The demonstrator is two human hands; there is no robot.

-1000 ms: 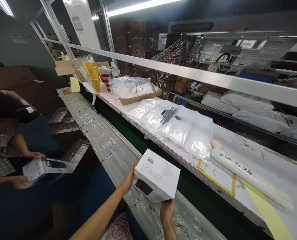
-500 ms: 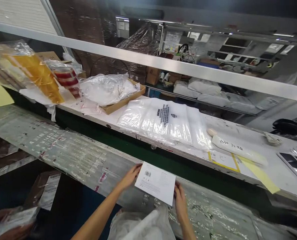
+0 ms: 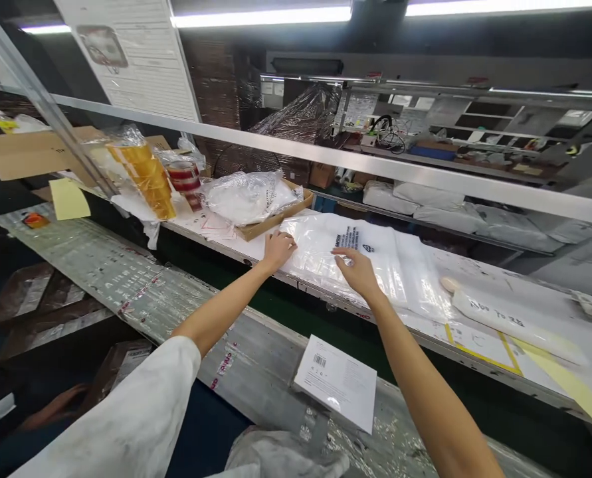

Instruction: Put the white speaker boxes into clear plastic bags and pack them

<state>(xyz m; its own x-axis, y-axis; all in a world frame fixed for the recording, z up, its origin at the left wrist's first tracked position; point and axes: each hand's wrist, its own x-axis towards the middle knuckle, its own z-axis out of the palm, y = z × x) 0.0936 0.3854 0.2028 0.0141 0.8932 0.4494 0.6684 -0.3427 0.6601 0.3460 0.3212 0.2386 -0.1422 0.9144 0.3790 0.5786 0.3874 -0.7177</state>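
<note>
Left hand [image 3: 278,249], outstretched, curls at the left end of the plastic bags [image 3: 394,260], grip indeterminable; right hand [image 3: 357,271], thumb and forefinger parted, unclenched over them.

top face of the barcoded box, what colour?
The box is white, with a dark barcode; shows best in the head view.
</note>
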